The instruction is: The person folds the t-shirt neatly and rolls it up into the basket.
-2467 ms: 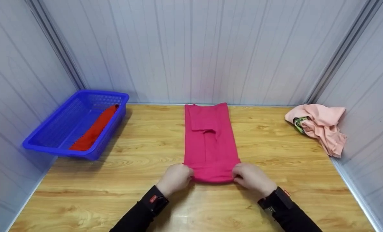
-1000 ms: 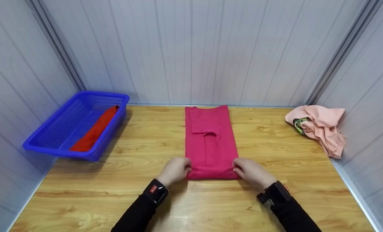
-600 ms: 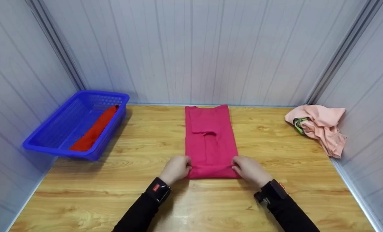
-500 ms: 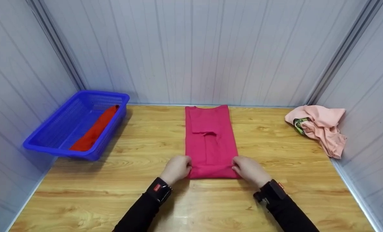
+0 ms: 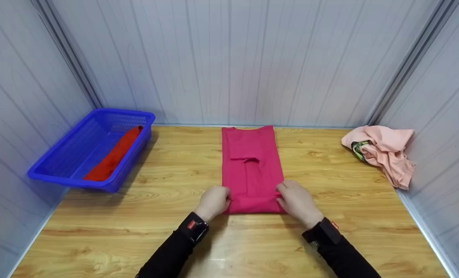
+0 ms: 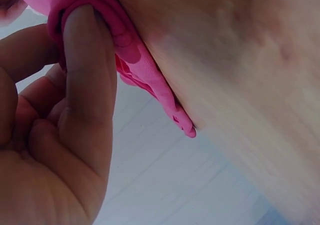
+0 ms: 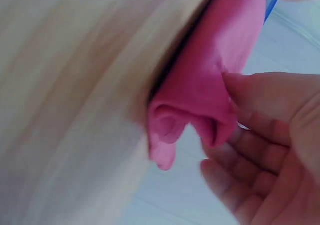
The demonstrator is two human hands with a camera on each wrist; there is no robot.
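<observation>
Pinching opposite ends of the near fold [image 5: 252, 205], the left grip [image 5: 213, 201] and right grip [image 5: 298, 201] hold a bright-pink, rectangular fabric garment [image 5: 236, 175] on the yellow wood-grain bench [image 5: 179, 162], the fold straighter than seconds ago, so folding seems partly done.

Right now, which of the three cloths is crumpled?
The peach cloth, far right in the head view, bunched up with a green print showing. The magenta cloth is neatly folded; the red cloth looks smooth inside the blue basket.

Wood-grain tbl [image 5: 175, 170] w/ blue bskt [image 5: 79, 154] L, folded pink cloth [image 5: 252, 173] ctr, rumpled peach cloth [image 5: 387, 148] R.
</observation>
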